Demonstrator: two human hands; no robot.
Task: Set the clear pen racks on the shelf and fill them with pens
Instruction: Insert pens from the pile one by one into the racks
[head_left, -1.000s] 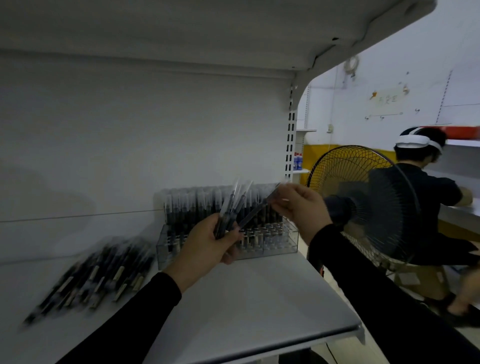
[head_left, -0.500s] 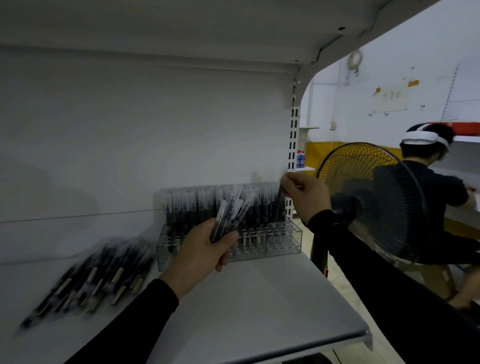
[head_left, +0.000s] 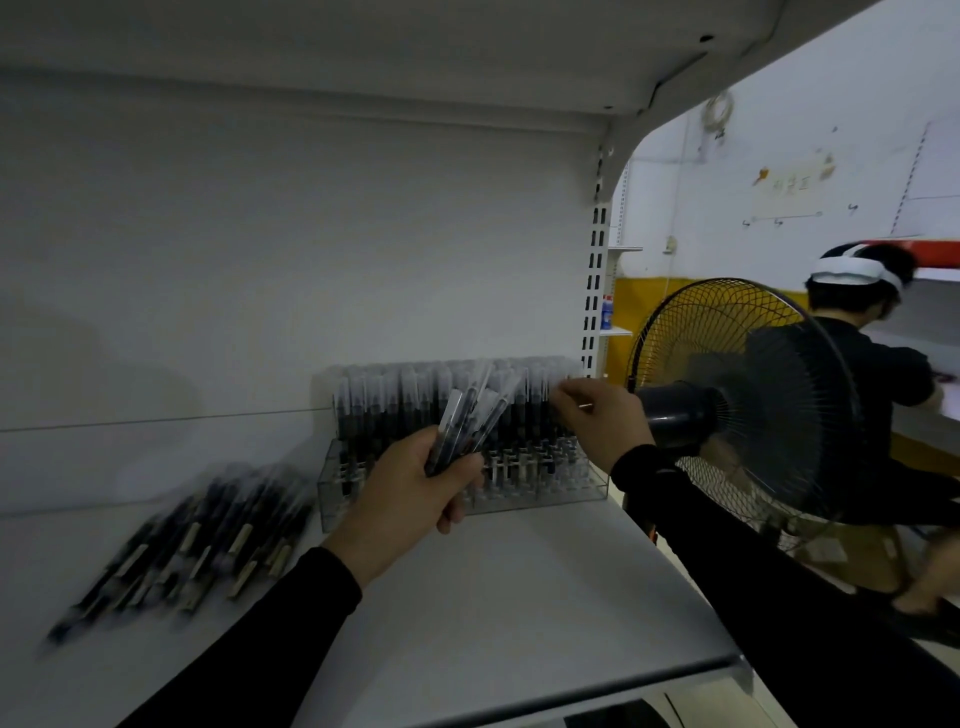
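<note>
**Clear rack nearly full on the grey shelf**

Clear plastic pen rack (head_left: 540, 483) is sitting at the back right of the shelf (head_left: 519, 613), packed with upright pens. Left hand (head_left: 410, 499) is gripping a small bundle of pens (head_left: 470, 421), fingers curled round it. Right hand (head_left: 597, 421) is reaching to the rack's right end, fingertips pinched at the pen tops there. Loose pens (head_left: 197, 540) are lying piled to the left.
</note>
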